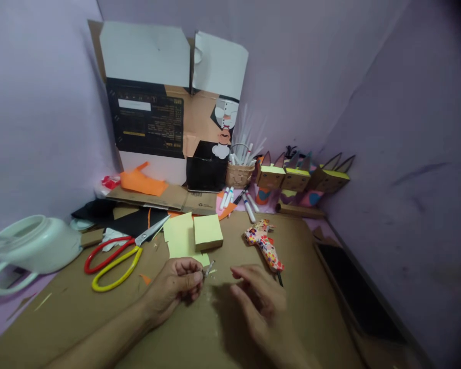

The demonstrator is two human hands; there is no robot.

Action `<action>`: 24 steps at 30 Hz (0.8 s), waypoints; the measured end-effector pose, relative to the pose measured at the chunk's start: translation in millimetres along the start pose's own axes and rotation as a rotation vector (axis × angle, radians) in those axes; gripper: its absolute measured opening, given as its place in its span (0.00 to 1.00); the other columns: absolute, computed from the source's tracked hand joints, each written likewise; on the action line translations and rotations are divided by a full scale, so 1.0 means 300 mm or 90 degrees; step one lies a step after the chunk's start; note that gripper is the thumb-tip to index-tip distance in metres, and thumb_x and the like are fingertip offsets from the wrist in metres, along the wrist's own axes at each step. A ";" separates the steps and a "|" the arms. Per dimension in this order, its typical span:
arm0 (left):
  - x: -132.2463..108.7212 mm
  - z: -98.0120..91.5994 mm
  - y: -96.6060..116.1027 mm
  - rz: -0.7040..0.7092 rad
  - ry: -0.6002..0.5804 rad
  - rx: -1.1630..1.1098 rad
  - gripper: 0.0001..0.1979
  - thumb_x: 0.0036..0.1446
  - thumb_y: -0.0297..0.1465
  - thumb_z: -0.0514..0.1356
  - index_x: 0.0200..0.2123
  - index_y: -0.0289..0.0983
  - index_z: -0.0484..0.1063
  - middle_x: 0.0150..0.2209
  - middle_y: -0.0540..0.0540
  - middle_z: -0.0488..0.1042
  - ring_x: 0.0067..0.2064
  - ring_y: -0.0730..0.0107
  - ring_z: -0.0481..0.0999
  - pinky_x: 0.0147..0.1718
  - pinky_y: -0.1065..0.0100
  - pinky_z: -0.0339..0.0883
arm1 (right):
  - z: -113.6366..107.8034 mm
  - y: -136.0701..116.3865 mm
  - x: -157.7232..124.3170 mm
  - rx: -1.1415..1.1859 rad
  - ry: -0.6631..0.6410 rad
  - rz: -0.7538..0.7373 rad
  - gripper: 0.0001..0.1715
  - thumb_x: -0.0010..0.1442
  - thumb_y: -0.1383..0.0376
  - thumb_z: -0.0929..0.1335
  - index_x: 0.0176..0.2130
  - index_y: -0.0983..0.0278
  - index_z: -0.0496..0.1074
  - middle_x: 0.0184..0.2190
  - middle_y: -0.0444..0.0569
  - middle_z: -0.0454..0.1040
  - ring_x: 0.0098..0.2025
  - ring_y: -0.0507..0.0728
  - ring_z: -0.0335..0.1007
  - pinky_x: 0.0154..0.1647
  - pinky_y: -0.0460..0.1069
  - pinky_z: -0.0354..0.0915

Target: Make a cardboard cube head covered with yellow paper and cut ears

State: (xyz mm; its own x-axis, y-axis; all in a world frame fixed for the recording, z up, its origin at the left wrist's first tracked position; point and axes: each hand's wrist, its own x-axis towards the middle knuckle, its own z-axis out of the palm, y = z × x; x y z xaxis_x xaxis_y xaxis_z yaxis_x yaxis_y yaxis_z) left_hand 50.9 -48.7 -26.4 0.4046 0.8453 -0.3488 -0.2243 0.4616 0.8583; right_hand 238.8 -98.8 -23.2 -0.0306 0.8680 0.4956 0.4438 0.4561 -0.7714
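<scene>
My left hand (182, 282) is closed in a pinch over the brown cardboard surface. From its fingertips sticks a small, thin, greyish twisted piece (210, 267), too small to name. My right hand (259, 302) hovers to the right with thumb and fingers apart, holding nothing. Just beyond the left hand are a pale yellow paper sheet (179, 236) and a block of yellow-topped sticky notes (208, 233). A flower-patterned hot glue gun (264, 245) lies behind my right hand. Scissors with red and yellow handles (117, 261) lie open to the left.
A white teapot-like pot (42, 243) stands at the left. At the back are an opened printed carton (149, 118), a woven basket of clear sticks (240, 174), several markers (249, 207) and cardboard animal figures (271, 177). A black phone-like slab (357, 287) lies along the right edge.
</scene>
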 end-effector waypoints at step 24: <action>-0.067 -0.047 0.067 0.027 -0.123 0.182 0.18 0.47 0.41 0.59 0.22 0.30 0.75 0.13 0.50 0.63 0.17 0.79 0.57 0.17 0.74 0.46 | 0.143 -0.062 0.083 -0.157 -0.145 -0.163 0.11 0.58 0.71 0.61 0.26 0.64 0.68 0.21 0.46 0.69 0.24 0.51 0.64 0.25 0.44 0.58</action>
State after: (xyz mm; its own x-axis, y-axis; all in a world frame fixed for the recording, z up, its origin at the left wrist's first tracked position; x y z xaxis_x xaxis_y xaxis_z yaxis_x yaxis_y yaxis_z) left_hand 25.6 -52.7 -7.4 0.5662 0.7833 -0.2567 0.0013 0.3105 0.9506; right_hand 191.3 -77.3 -13.7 -0.3528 0.7668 0.5362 0.5966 0.6258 -0.5024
